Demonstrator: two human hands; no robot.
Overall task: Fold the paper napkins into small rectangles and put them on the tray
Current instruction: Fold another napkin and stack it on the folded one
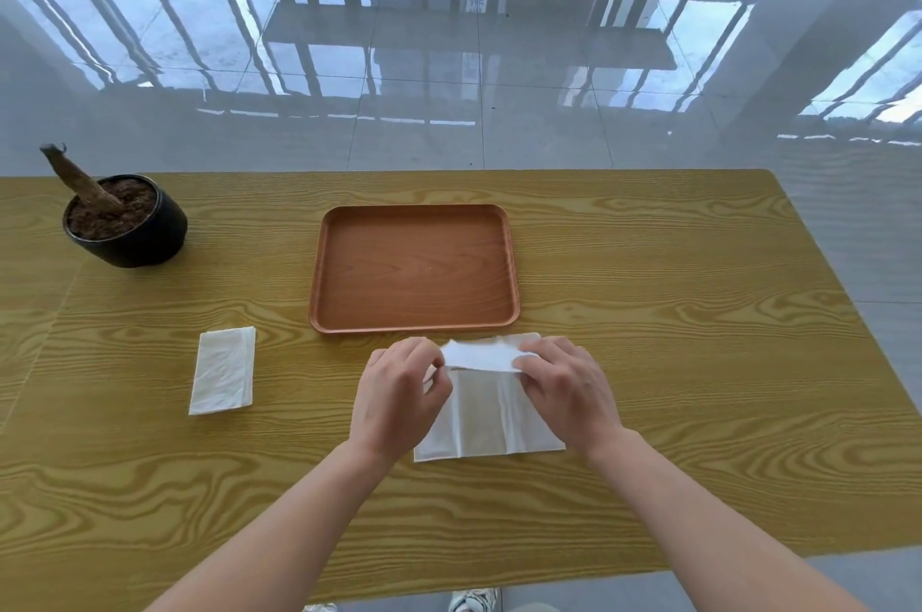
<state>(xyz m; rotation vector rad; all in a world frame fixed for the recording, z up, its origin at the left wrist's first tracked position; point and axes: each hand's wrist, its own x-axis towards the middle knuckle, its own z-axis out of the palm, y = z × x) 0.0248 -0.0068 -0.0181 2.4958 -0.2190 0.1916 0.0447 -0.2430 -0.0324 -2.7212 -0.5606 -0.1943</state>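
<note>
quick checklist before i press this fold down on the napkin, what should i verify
1. Both hands on the far edge: left hand and right hand pinch the lifted flap of the white paper napkin: ok.
2. Flap edges lined up with the near edge: cannot tell.
3. Near half flat on the yellow wood-grain table: ok.
4. Brown rectangular wooden tray has free room: ok.
5. Folded white napkin on the left is on the tray: not ok, it lies on the table.
</note>
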